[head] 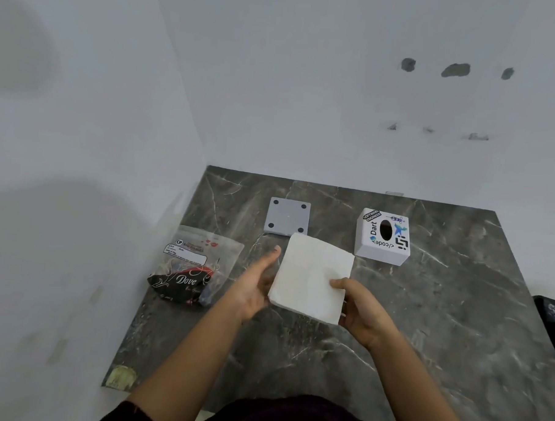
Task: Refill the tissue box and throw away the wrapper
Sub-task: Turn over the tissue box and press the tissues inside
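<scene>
So the stack of tissues (311, 277) is out of its wrapper and held up over the middle of the bench (455, 329), between both hands. The left hand (253, 289) cups the stack's left edge with its thumb pointing up along the side, and the right hand (364, 309) grips the near right corner, thumb on top. Both hands are closed on the stack, neither is free. The stack is tilted a bit, its far corner pointing away toward the wall.

The tissue box (383, 236) sits further back and to the right of the stack, with its oval slot facing up and stickers all over it. It's nearer the right hand than the left, so I'd guess the right side leads whatever comes next. The grey square plate (287, 216) with four dark dots, just behind the stack's far corner, looks like the box's bottom cover lying upside down, though I can't say that for sure from this angle. If that's right, the box would need flipping or lifting so the tissues go in from underneath, and the stack is roughly square so it should line up with the opening either way.

The empty wrapper (192, 267) is lying crumpled on the bench to the left, just beside the left hand, not thrown away yet. No bin that I can make out.
</scene>
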